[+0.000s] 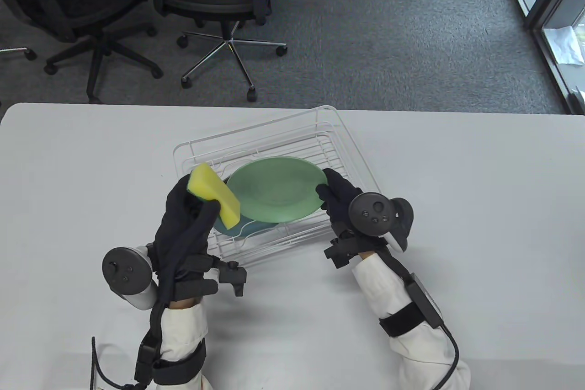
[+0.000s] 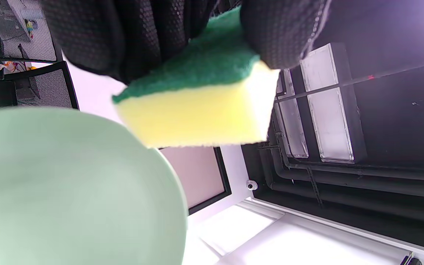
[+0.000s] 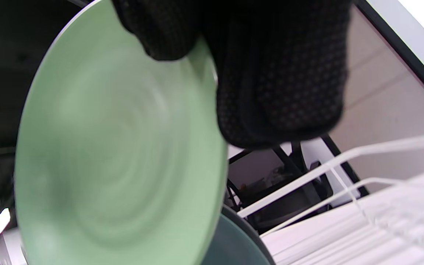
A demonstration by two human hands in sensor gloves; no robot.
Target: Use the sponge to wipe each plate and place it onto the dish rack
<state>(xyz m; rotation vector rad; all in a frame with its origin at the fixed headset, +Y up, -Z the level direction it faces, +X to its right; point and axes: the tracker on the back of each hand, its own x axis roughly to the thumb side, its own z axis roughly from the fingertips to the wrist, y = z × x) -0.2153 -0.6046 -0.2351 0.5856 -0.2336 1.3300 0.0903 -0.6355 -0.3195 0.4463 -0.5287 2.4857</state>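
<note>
**Light plate held over the rack, sponge lifted just to its left**

Nearest the camera are the two white-sleeved forearms, coming in from the near edge of the white table (image 1: 480, 170). Beyond them the wire dish rack (image 1: 352, 143) sits in the middle of the table, skewed so its long side runs from near-left to far-right.

Over the rack, the light green plate (image 1: 274, 189) hangs tilted, face up toward the person. A darker teal plate (image 1: 224, 227) already lies in the rack beneath it, mostly hidden. The right hand (image 1: 343, 200) pinches the light plate by its right rim, thumb on the face and fingers wrapped behind; in the right wrist view the gloved fingers (image 3: 282, 81) cover that edge.

The left hand (image 1: 183, 221) is raised at the plate's left edge, palm turned inward, fingers clamped on the yellow sponge (image 1: 215, 195). The left wrist view shows the green scouring side under the fingers and the yellow face outward, beside the plate's rim and seemingly not touching it.

The sponge lies left of the plate, so the left hand is the nearer for wiping, with a short reach rightward onto the face. If wiping is done, the right hand need only lower the plate into the rack.
</note>
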